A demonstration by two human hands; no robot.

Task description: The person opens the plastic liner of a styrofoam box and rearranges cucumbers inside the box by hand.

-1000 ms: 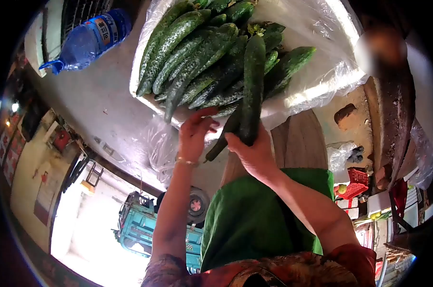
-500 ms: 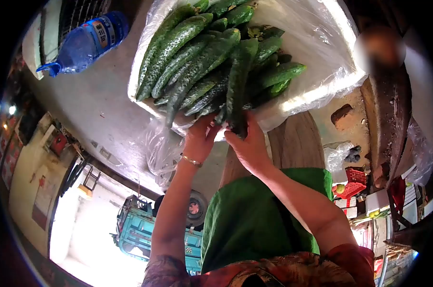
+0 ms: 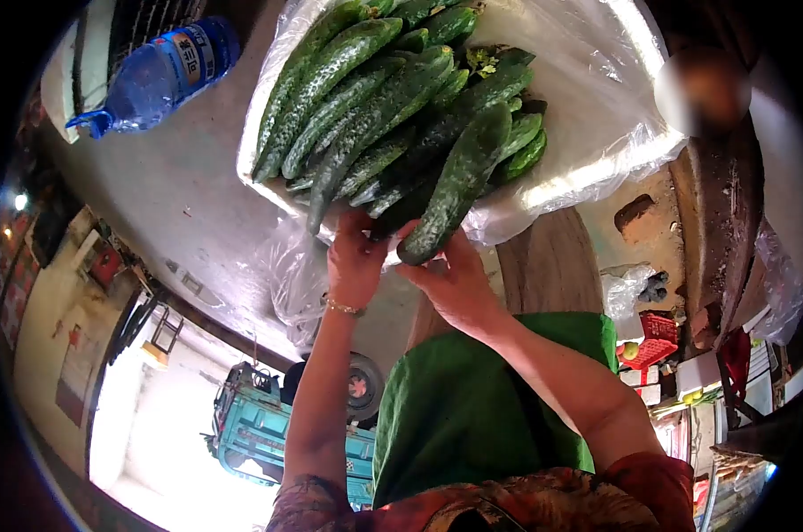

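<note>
Long green cucumbers (image 3: pixel 366 97) lie piled in a white foam box (image 3: pixel 636 35) lined with clear plastic. My right hand (image 3: pixel 459 284) is closed round the near end of one dark cucumber (image 3: pixel 463 177), which slants up and right across the top of the pile. Beside it, my left hand (image 3: pixel 357 262), with a bracelet on the wrist, closes its fingers at the near end of another dark cucumber (image 3: pixel 406 213). Part of that grip is hidden. Both hands are at the near edge of the box.
A large blue-tinted water bottle (image 3: pixel 158 75) lies at upper left. Loose clear plastic (image 3: pixel 295 275) hangs off the box's near left side. A brown wooden surface (image 3: pixel 552 257) shows below the box. At right are a brick piece (image 3: pixel 634 213) and a red basket (image 3: pixel 657 339).
The cucumber in my right hand has tilted from nearly upright in view to slanting right, its near end shifting left. My left hand has moved slightly left.
</note>
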